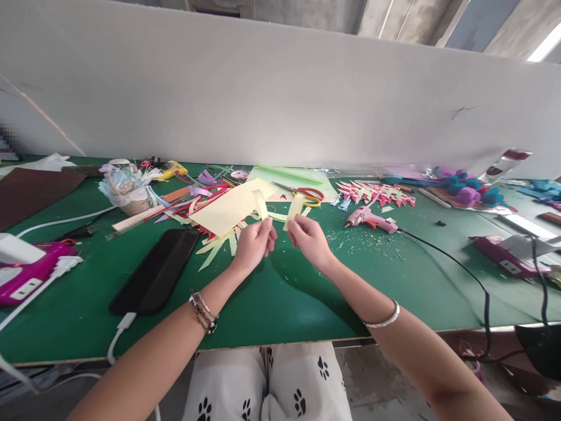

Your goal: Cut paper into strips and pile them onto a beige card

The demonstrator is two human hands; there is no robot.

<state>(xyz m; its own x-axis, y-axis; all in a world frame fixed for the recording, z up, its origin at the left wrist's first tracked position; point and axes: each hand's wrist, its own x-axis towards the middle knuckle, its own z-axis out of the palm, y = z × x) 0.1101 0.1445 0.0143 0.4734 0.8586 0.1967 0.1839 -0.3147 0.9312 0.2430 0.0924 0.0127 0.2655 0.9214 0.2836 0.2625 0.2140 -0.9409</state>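
Above the green tabletop, my left hand (255, 242) pinches a curved pale yellow paper strip (260, 203). Opposite it, my right hand (310, 240) has thumb and fingers closed on another pale yellow paper strip (295, 209), also bent. Whether the two strips are joined, I cannot tell. Behind my hands lie a pale yellow paper sheet (230, 207), a light green sheet (287, 173) and scissors (307, 194) with red and yellow handles. Loose cut strips (214, 252) lie beside my left hand.
A pink glue gun (372, 220) lies right of my hands, its black cord trailing right. Behind it is red-and-white woven paper (377, 193). On the left are a black phone (155, 272) on a cable, a magenta power strip (37, 272) and a decorated pot (131, 190).
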